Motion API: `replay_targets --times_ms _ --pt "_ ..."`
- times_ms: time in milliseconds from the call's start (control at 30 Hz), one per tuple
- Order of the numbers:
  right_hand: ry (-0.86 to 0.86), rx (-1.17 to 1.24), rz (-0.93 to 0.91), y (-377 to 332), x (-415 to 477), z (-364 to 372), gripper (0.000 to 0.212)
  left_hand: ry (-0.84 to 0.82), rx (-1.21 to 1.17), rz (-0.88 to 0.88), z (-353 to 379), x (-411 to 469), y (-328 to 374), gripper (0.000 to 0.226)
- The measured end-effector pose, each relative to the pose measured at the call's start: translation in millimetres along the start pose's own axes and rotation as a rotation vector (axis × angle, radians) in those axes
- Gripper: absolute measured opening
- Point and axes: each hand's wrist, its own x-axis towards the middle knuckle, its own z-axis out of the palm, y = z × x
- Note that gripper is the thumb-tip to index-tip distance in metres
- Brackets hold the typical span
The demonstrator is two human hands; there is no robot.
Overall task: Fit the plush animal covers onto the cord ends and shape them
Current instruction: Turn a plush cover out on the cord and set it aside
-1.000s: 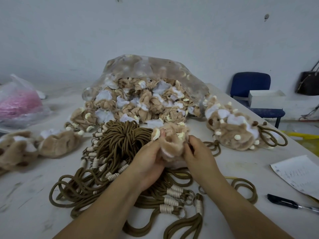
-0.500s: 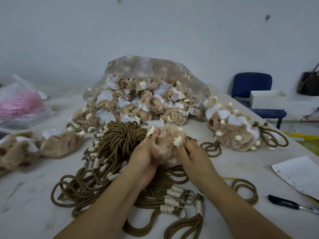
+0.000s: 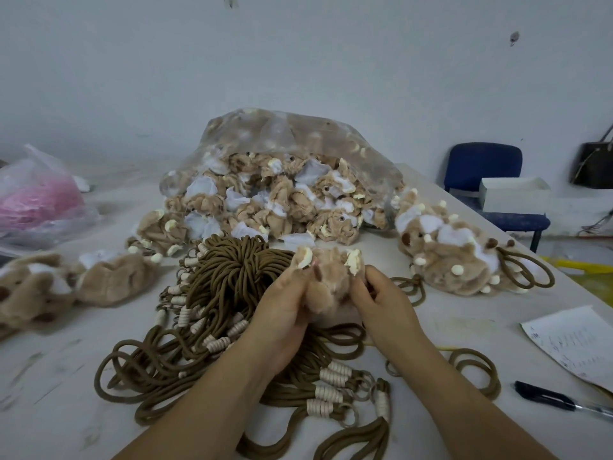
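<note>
Both hands meet at centre frame, above the near cords. Left hand (image 3: pixel 282 313), fingers curled, grips the left side of a tan plush cover (image 3: pixel 331 277); right hand (image 3: pixel 381 300), fingers likewise curled, pinches its right side. I see two cream ears on the cover's top edge; whether a cord end sits inside it I cannot tell. Beneath and just left of the hands lies a bundle of brown cords (image 3: pixel 232 277), loops spread on the white table (image 3: pixel 66 376), several ends wound in cream thread with metal rings. Near right: a black pen (image 3: pixel 544 400) beside a written sheet of paper (image 3: pixel 577 343). Mid-field left: loose plush pieces (image 3: pixel 109 277); mid-field right: a heap of plush animals (image 3: pixel 447 257) with cord loops trailing from it. Behind the cords, a clear plastic bag (image 3: pixel 282 134) spills further covers. Far left, a bag of pink material (image 3: pixel 36 200); far right, a blue chair (image 3: pixel 481 164) carrying a white box (image 3: pixel 514 194).
</note>
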Motion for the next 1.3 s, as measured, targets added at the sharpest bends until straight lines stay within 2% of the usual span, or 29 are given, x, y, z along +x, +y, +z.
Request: replay_targets --times_ms 67,167,267,400,467,533,600,700,767,800,867,933,1000,1033,1100,1167,1233,1300 --pt "0.001 0.034 0.012 0 0 -2 0.028 0.042 0.011 0.017 -1 2 -1 0.039" --pt "-0.014 0.058 -0.002 -1 1 -3 0.025 0.074 -0.007 0.014 -4 4 0 0.021" --pt "-0.033 0.040 -0.048 -3 -1 -2 0.026 0.034 -0.049 -0.030 -6 3 3 0.029" --pt "-0.086 -0.152 -0.097 -1 -2 2 0.014 0.041 -0.085 -0.098 -6 3 6 0.024" --pt "-0.096 -0.167 -0.090 2 -1 2 0.011 0.033 -0.054 -0.114 -5 2 7 0.028" --pt "-0.114 -0.182 -0.092 5 -1 2 0.021 -0.040 -0.023 -0.110 -4 -1 7 0.030" --pt "-0.117 -0.224 -0.088 6 1 1 0.022 -0.091 -0.014 -0.108 -3 -4 6 0.028" --pt "-0.056 -0.160 -0.102 4 3 -4 0.028 -0.031 -0.085 -0.074 2 -5 6 0.036" --pt "0.044 -0.029 -0.098 0 2 -10 0.011 0.038 -0.131 -0.024 4 -4 7 0.043" --pt "0.084 0.020 -0.115 -2 0 -12 0.010 0.069 -0.141 -0.001 3 -4 8 0.044" --pt "0.057 0.075 -0.159 -6 -5 -13 0.031 0.091 -0.120 0.039 2 -4 9 0.040" --pt "-0.046 0.017 -0.152 -10 -8 -6 0.051 0.067 -0.057 0.056 3 -6 8 0.038" --pt "-0.090 -0.073 -0.152 -11 -9 2 0.060 0.036 -0.001 0.045 4 -9 5 0.038" --pt "-0.069 -0.078 -0.154 -10 -8 3 0.059 0.023 0.025 0.040 5 -10 5 0.039" --pt "0.006 -0.015 -0.131 -7 -4 0 0.038 0.009 0.106 0.043 7 -12 4 0.037" --pt "0.044 0.018 -0.064 -6 -2 -4 0.017 0.036 0.340 0.114 8 -13 1 0.022" --pt "0.068 0.011 -0.020 -3 -1 -6 0.013 0.159 0.852 0.379 4 -10 -1 0.013" --pt "0.102 0.007 -0.024 -5 -1 -7 0.015 0.281 1.232 0.708 4 -9 2 0.030"
